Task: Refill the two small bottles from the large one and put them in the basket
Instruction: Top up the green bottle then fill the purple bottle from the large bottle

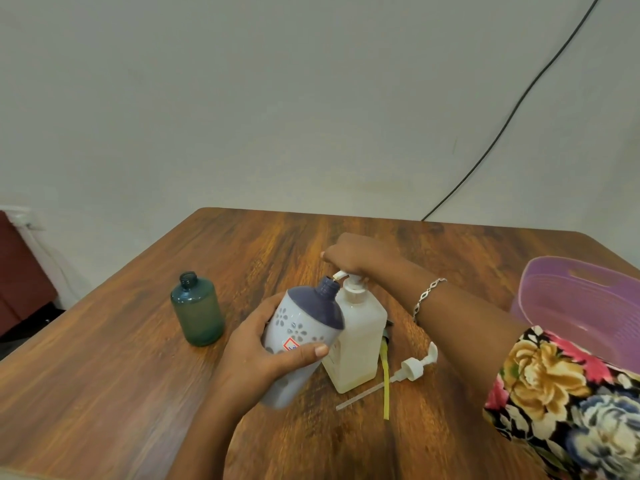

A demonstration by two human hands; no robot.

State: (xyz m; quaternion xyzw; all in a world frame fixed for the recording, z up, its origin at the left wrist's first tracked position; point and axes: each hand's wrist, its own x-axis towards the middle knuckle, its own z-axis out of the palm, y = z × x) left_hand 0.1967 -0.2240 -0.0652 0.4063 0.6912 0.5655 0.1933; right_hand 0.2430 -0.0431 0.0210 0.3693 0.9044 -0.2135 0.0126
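Note:
My left hand (256, 355) grips a small white bottle (304, 330) with a dark blue top and flower print, tilted so its open neck sits under the pump nozzle. The large cream-coloured pump bottle (360, 341) stands upright at the table's middle. My right hand (349, 254) rests on top of its pump head, fingers bent down over it. A small teal bottle (198, 310) stands upright and uncapped to the left, apart from both hands. The purple basket (588, 306) sits at the right edge, partly behind my floral sleeve.
A loose white pump cap with its long tube (408, 370) lies on the wooden table (121, 393) right of the large bottle, beside a yellow strip (385, 386). A black cable (519, 98) runs down the wall behind.

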